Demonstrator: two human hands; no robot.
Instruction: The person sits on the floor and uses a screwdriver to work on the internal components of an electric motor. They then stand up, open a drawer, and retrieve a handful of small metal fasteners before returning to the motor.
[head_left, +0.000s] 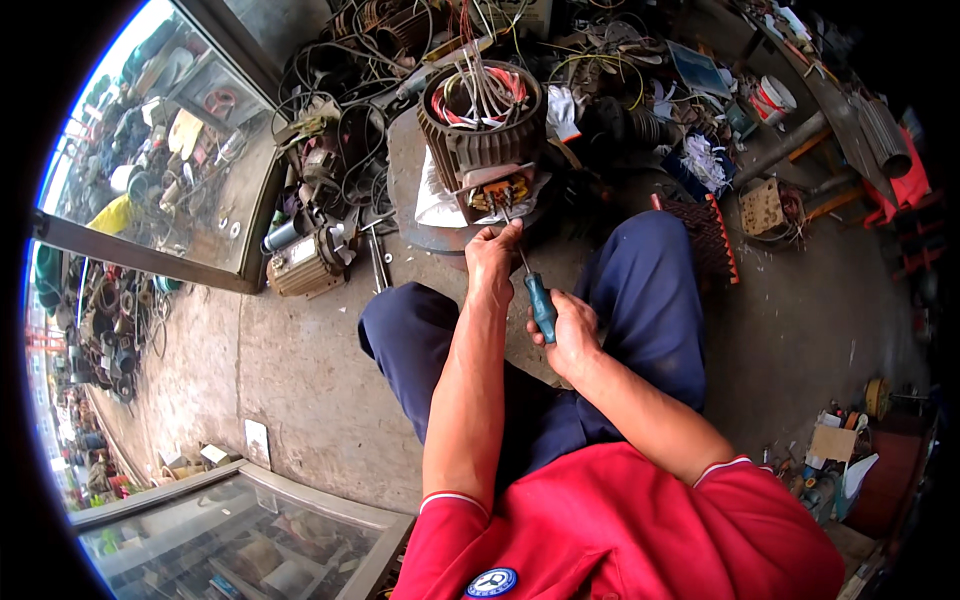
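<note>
A red shirt point(620, 530) spreads along the lower edge, with dark blue trousers point(645, 300) above it, knees apart. Beyond the knees stands a ribbed motor point(478, 150), white cloth point(438, 200) at its base. The left hand point(490, 262) curls near the motor's front, gripping or not I cannot tell; the right hand point(573, 335) wraps round the green handle of a screwdriver point(541, 306).

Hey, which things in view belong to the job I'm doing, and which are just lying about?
Part of the job:
screwdriver, in your right hand
upright motor housing, its wires and open terminal box
white cloth and round stand beneath

Apparently just lying about:
smaller finned motor, on the floor at left
white-and-red bucket
white shreds
</note>
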